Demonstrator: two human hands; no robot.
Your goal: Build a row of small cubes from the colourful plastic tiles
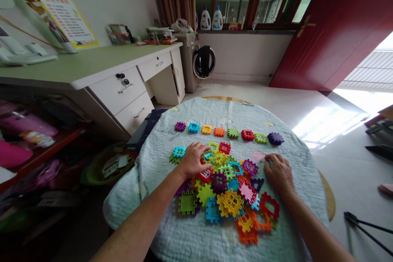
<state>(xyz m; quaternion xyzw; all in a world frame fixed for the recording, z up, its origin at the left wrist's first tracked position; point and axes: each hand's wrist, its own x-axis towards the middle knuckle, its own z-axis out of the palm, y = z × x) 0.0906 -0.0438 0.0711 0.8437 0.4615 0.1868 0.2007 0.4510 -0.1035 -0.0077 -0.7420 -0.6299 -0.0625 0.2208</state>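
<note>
My left hand [194, 160] reaches over the left side of a heap of plastic interlocking building tiles, its thumb and fingers apart. Just below its thumb lies a red tile [205, 175], and a cyan tile [179, 152] is to its left. To the right of the heap, my right hand [280, 173] rests on the cloth, fingers slightly bent and nothing visible in them. A purple tile [250, 167] and a dark blue triangular tile [257, 184] are near it. Yellow window tiles [232, 203] and a green square tile [187, 202] lie at the heap's near side.
Beyond the heap runs a row of small tile stacks, from purple [179, 126] through orange [219, 132] to dark purple [275, 138]. A pale blue cloth [166, 229] covers the round table. A desk [116, 63] stands left; a washing machine [188, 59] is behind.
</note>
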